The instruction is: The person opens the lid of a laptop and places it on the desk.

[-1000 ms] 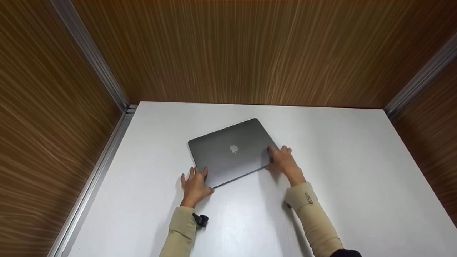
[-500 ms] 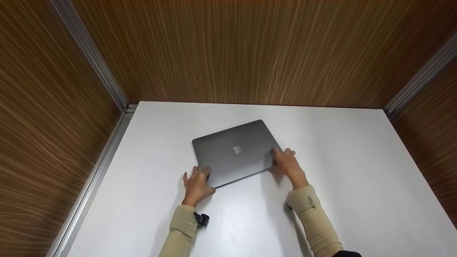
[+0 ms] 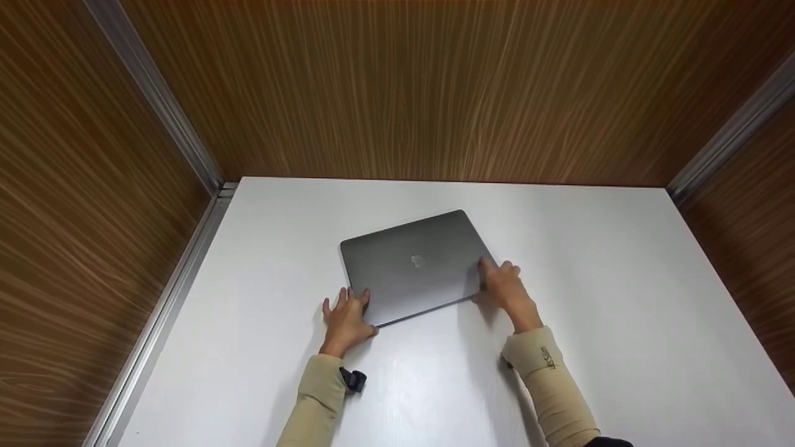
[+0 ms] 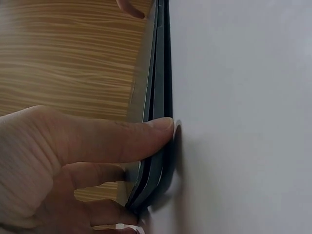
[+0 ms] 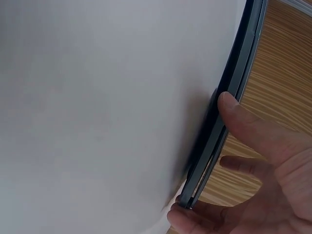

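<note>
A closed grey laptop (image 3: 410,279) with an apple logo on its lid lies at a slant on the white table. At its near left corner my left hand (image 3: 346,321) grips it, with the thumb (image 4: 146,134) against the front edge and other fingers on the lid and side. My right hand (image 3: 506,290) holds the near right corner. In the right wrist view, the right thumb (image 5: 231,107) presses the front edge and several fingers reach round the corner. A thin dark gap shows between lid and base in both wrist views. The laptop's underside is hidden.
The white table (image 3: 596,279) reaches back to a wood-grain panel (image 3: 397,93), with similar panels at left and right. Metal rails (image 3: 168,112) run along the panel joints. A black wrist device (image 3: 354,380) sits at the left sleeve.
The laptop has slid a little to the right and slightly toward me, its slant easing a bit. Both hands have moved along with it, keeping their hold on the corners.
</note>
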A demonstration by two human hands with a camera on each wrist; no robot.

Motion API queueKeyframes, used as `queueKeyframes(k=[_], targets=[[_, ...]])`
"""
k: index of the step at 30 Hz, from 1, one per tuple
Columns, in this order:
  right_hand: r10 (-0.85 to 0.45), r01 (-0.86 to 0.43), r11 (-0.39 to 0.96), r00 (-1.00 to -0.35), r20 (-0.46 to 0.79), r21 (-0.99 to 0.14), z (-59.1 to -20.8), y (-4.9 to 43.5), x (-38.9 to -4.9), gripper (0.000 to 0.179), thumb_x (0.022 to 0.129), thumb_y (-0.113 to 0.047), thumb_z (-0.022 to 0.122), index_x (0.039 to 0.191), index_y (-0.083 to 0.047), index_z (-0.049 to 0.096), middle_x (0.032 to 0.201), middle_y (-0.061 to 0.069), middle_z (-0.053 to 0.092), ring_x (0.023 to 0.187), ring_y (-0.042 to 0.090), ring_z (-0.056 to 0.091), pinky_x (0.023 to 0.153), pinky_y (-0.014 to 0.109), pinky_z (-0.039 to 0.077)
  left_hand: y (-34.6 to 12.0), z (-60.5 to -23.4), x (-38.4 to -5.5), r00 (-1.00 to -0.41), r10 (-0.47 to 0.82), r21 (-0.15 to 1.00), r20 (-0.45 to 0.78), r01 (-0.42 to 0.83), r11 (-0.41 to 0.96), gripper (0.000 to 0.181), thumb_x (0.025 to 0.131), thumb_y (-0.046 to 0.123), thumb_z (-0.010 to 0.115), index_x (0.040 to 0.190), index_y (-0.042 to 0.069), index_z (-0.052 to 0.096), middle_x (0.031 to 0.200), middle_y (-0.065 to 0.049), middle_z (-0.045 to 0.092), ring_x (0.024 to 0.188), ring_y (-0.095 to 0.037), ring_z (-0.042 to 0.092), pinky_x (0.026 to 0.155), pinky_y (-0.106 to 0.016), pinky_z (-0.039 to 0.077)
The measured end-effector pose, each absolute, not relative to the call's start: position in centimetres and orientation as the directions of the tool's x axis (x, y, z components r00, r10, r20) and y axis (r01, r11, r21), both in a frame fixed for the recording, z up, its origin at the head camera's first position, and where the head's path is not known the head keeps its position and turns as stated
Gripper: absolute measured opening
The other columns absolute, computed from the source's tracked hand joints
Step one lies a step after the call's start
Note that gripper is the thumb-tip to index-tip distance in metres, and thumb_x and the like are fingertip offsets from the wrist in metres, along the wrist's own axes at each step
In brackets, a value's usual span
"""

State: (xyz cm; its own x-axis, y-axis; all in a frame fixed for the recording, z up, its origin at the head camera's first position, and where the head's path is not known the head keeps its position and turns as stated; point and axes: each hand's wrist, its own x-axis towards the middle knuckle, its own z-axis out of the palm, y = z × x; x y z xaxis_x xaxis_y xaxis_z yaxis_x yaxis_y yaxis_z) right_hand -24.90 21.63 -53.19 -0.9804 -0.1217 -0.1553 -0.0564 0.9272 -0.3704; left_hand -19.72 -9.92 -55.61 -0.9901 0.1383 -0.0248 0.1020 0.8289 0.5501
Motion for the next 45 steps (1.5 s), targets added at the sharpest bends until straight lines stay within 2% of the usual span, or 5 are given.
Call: queueKeyframes(k=[8,16,22,38,45], targets=[[-0.094,-0.007,0.923,-0.973,-0.209,-0.385,-52.9,21.9,-24.5,0.079,0.082,-0.013,0.083,0.144,0.002,0.036,0.120,0.042,0.043,0.113,0.055,0.046,0.088,0.062,0.050,-9.7,-55.6,-20.1,-0.987,0.161,0.555,-0.025,0.120,0.823,0.077,0.067,0.009,0.092,0.137,-0.003,0.061,0.143,-0.041,0.043,0.141,-0.050,0.035,0.113,-0.070,0.013],[-0.080,-0.002,0.944,-0.972,-0.223,-0.331,-53.0,22.3,-24.4,0.067,0.082,-0.013,0.083,0.133,0.004,0.041,0.110,0.040,0.046,0.106,0.053,0.048,0.084,0.060,0.050,-9.4,-55.6,-20.5,-0.982,0.186,0.533,-0.017,0.148,0.833,0.076,0.066,0.008,0.091,0.136,-0.003,0.062,0.142,-0.039,0.046,0.141,-0.049,0.037,0.111,-0.071,0.015],[-0.056,0.033,0.935,-0.969,-0.239,-0.352,-52.8,22.7,-23.8,0.072,0.083,-0.015,0.083,0.137,0.003,0.040,0.117,0.044,0.043,0.114,0.056,0.043,0.088,0.063,0.048,-9.2,-55.7,-20.8,-0.978,0.207,0.556,-0.013,0.165,0.815,0.077,0.066,0.007,0.091,0.136,-0.004,0.062,0.143,-0.039,0.046,0.141,-0.048,0.037,0.112,-0.071,0.014],[-0.035,0.048,0.926,-0.977,-0.211,-0.374,-52.9,24.2,-22.2,0.077,0.081,-0.017,0.086,0.138,0.007,0.040,0.114,0.043,0.045,0.109,0.057,0.046,0.086,0.064,0.048,-8.6,-55.7,-21.4,-0.966,0.258,0.606,-0.026,0.190,0.772,0.078,0.066,0.004,0.091,0.137,-0.004,0.061,0.145,-0.041,0.041,0.144,-0.047,0.034,0.112,-0.072,0.011],[-0.043,0.036,0.925,-0.979,-0.200,-0.378,-52.9,24.8,-21.7,0.085,0.081,-0.019,0.086,0.144,0.011,0.038,0.119,0.050,0.043,0.113,0.062,0.045,0.089,0.067,0.047,-8.4,-55.6,-21.8,-0.961,0.273,0.633,-0.038,0.188,0.750,0.078,0.066,0.001,0.090,0.138,-0.005,0.059,0.147,-0.040,0.038,0.146,-0.045,0.030,0.113,-0.071,0.008]])
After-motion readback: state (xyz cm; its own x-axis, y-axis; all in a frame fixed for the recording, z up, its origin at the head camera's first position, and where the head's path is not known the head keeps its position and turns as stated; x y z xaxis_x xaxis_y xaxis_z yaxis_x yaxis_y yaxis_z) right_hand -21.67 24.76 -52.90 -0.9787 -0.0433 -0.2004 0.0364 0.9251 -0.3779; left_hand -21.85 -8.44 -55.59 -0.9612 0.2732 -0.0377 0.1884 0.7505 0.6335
